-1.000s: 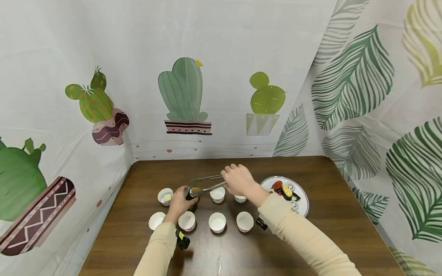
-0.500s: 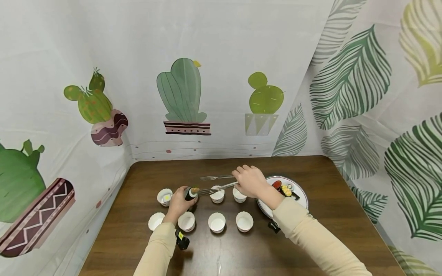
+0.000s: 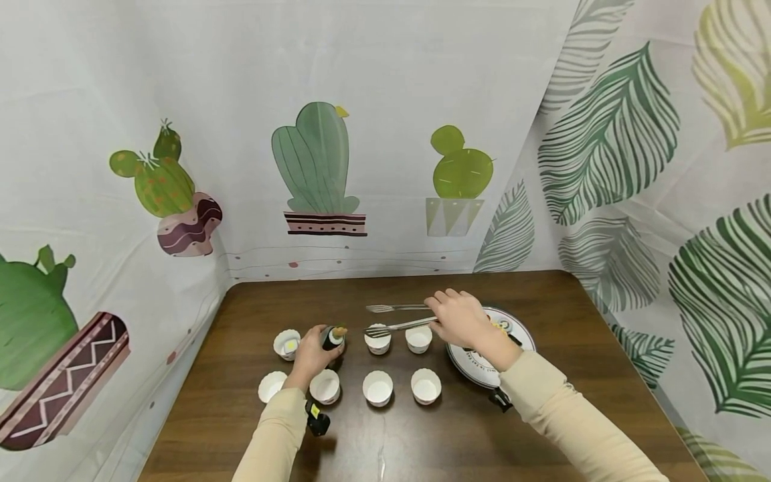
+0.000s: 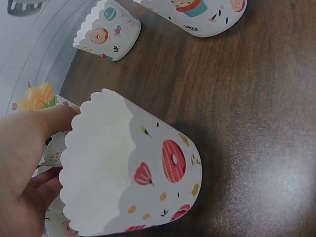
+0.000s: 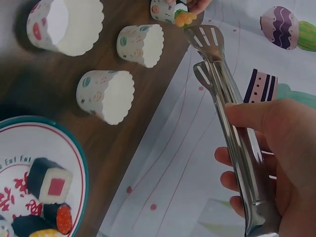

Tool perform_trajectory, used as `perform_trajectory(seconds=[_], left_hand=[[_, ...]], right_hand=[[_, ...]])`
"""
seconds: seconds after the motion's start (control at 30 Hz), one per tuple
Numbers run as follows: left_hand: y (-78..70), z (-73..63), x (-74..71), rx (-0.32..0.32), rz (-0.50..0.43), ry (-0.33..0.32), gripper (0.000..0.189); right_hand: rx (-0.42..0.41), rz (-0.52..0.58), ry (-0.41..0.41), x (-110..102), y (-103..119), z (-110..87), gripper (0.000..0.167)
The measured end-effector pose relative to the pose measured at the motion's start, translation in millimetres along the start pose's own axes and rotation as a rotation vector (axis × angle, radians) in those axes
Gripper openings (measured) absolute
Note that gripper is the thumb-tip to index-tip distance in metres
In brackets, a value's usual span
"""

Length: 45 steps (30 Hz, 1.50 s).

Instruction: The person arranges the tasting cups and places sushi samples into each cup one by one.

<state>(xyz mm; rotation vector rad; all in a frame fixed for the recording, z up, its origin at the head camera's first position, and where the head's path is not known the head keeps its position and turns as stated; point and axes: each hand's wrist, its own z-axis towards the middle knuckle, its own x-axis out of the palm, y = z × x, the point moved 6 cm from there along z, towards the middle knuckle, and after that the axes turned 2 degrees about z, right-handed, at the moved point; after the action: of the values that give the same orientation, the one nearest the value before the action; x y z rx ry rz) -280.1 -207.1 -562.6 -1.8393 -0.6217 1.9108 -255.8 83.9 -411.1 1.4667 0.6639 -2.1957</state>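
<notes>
My left hand (image 3: 313, 355) grips a white paper baking cup (image 5: 163, 11) at the back row, thumb and fingers at its sides. In it sits a dark sushi piece (image 3: 331, 338) with an orange topping (image 4: 38, 97). A nearer paper cup (image 4: 108, 163) with donut prints hides part of that grip in the left wrist view. My right hand (image 3: 460, 321) holds metal tongs (image 5: 237, 148) by their arms. The tong tips (image 3: 376, 331) are spread over the back row of cups, with nothing between them.
Several more paper cups stand in two rows, among them one (image 3: 377, 389) in the front row. A back-left cup (image 3: 288, 345) contains a white and yellow piece. To the right is a round plate (image 3: 464, 368) with several sushi pieces, including a square roll (image 5: 49, 180).
My right hand has drawn the tongs to the right, away from the orange-topped sushi piece, and now overlaps the plate. My left hand has stayed at its cup.
</notes>
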Motion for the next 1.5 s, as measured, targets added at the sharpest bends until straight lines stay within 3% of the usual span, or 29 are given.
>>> perform_trajectory(seconds=[0.9,1.17,1.5], left_hand=[[1.2,-1.6,-1.5,-0.002,-0.015,-0.007,0.065],[-2.9,-5.4,-2.5,0.043,-0.009,-0.051,0.061],[-0.4,-0.5,-0.7,0.004,-0.018,-0.012,0.063]], right_hand=[[0.171,0.076,0.036,-1,-49,-70.4,0.037],[0.215,0.075,0.049,0,-62,-89.8,0.042],[0.291,0.083,0.093,4,-83,-115.2,0.046]])
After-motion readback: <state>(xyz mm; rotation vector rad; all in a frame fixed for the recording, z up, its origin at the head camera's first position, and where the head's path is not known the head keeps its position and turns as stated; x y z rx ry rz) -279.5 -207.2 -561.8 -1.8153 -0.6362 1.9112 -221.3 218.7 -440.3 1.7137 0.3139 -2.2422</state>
